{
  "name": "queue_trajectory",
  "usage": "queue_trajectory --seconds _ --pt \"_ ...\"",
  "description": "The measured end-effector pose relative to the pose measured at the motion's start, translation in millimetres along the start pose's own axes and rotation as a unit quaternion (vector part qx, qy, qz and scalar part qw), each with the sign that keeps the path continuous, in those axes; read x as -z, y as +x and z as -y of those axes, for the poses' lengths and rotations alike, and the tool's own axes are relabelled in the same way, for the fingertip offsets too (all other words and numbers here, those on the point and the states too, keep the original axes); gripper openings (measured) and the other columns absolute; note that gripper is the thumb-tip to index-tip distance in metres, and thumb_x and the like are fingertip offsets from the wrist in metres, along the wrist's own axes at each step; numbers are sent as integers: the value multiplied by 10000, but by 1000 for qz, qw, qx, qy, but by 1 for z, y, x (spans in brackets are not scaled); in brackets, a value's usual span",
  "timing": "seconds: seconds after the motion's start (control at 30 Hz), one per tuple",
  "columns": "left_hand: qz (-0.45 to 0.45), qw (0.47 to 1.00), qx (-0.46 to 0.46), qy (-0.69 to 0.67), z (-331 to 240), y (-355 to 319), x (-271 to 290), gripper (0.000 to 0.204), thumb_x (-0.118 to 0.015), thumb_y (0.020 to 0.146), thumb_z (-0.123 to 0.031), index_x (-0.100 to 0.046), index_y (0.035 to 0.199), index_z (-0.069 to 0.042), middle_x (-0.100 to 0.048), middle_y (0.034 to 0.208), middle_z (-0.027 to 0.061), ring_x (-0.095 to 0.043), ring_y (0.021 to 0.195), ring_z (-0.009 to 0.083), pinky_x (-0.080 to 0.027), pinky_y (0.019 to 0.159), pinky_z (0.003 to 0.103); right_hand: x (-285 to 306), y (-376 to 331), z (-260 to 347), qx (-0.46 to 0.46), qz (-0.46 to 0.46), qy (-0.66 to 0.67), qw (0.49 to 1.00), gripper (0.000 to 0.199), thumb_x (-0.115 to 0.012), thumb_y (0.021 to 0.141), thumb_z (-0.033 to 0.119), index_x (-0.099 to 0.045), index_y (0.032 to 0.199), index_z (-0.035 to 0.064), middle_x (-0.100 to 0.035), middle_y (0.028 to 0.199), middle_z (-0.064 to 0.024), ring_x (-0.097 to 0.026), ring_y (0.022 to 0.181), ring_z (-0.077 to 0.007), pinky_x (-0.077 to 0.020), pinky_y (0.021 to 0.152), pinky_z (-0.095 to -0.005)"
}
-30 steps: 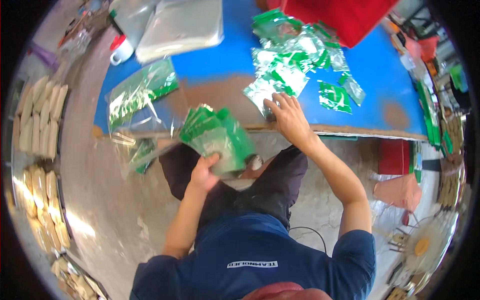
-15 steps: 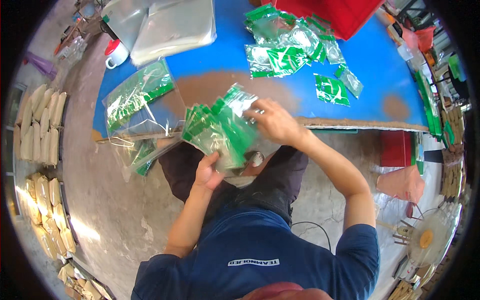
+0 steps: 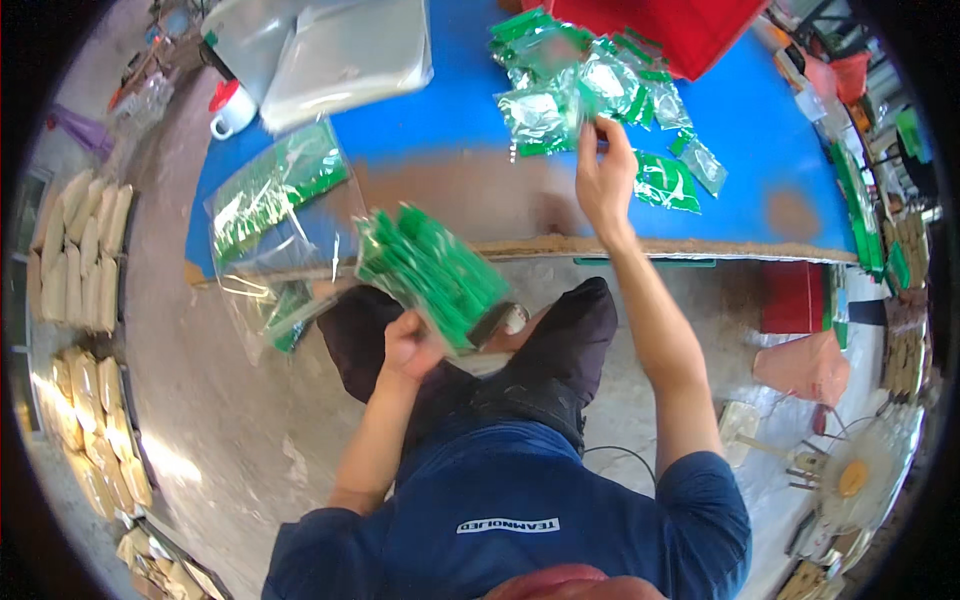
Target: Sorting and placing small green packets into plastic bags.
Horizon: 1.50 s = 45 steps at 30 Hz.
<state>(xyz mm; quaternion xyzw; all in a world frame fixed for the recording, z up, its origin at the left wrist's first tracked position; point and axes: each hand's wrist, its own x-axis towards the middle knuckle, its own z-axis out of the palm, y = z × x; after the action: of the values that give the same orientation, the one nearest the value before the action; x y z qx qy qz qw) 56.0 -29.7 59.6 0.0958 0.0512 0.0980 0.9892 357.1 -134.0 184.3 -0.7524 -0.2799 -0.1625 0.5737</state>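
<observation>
My left hand (image 3: 412, 345) grips a fanned stack of green-and-clear plastic packets (image 3: 435, 270) by its lower edge, over my lap at the table's front edge. My right hand (image 3: 606, 178) stretches over the blue table, its thumb and fingers pinched on a green-and-clear packet (image 3: 586, 100), blurred by motion. Around its fingertips lies a loose pile of similar packets (image 3: 612, 78). Just right of this hand, another green packet (image 3: 667, 182) rests flat on the table.
Left of the stack, a large clear bag (image 3: 285, 195) with green packets inside overhangs the table edge. Behind it stand a white mug with a red lid (image 3: 232, 108) and a pile of clear plastic sheets (image 3: 350, 65). A red bin (image 3: 660, 30) sits at the far right.
My right hand has moved from the held stack out to the pile and pinched a packet there. The stack in my left hand has tilted and dipped slightly.
</observation>
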Motion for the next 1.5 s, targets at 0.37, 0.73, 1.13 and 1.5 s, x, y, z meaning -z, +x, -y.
queue_trajectory --seconds 0.37,0.73,1.13,1.5 --pt "-164 976 -105 96 4 3 -29 446 -596 911 -169 -493 1320 -24 -592 1264 80 -545 1190 253 -410 1046 428 -68 18 -27 96 125 -302 940 394 -580 925 373 -620 1081 13 -600 1026 -222 -600 930 -380 -497 790 -437" --pt "-149 973 -112 139 -17 -49 -11 587 -698 831 -168 -461 1340 4 -572 1292 110 -544 1202 279 -420 1047 436 -25 -71 5 266 358 -52 894 149 -539 795 13 -558 943 18 -601 1145 -141 -525 1183 -367 -414 998 -479" --pt "-211 959 -114 151 -6 6 -26 513 -671 837 -50 -487 1315 -28 -579 1253 95 -554 1167 264 -444 1016 433 -2 -66 -5 114 440 116 883 240 -530 683 -82 -463 888 23 -586 1039 -151 -567 867 -368 -473 748 -430" --pt "-223 947 -99 209 -33 -1 -23 419 -638 920 -174 -523 1269 27 -592 1240 140 -571 1124 263 -476 965 406 -3 -73 -15 130 357 193 905 203 -562 697 -8 -480 878 34 -496 873 -145 -517 782 -342 -440 673 -421"
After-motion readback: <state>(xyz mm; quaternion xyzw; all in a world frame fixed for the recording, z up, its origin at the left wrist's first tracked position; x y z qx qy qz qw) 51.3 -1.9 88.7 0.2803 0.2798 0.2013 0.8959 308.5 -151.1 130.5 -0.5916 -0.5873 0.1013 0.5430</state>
